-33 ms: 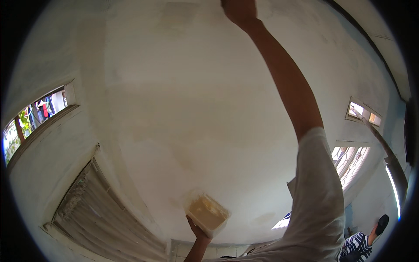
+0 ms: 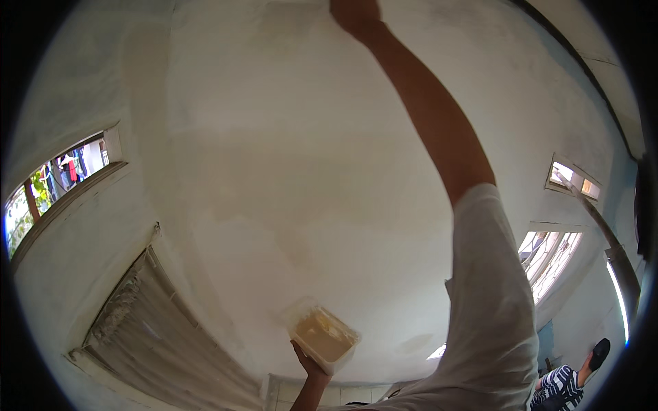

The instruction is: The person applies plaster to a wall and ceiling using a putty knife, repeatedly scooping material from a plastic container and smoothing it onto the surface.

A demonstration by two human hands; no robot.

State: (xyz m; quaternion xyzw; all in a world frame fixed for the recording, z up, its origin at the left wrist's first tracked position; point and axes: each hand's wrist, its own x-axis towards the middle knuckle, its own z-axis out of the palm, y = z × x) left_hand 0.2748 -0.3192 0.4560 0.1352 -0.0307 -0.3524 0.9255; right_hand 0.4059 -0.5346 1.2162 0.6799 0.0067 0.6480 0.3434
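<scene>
The left hand (image 2: 310, 366) holds a pale tub (image 2: 322, 334) from below, fingers around it; the right hand (image 2: 355, 14) reaches up to the ceiling (image 2: 288, 171), grip unclear, nothing visibly changed

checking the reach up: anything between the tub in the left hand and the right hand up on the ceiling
Nothing visible: bare ceiling lies between the tub in the left hand and the raised right hand.

A pale plastered ceiling (image 2: 288, 171) fills the view; the right hand (image 2: 355, 14) presses against it.
</scene>
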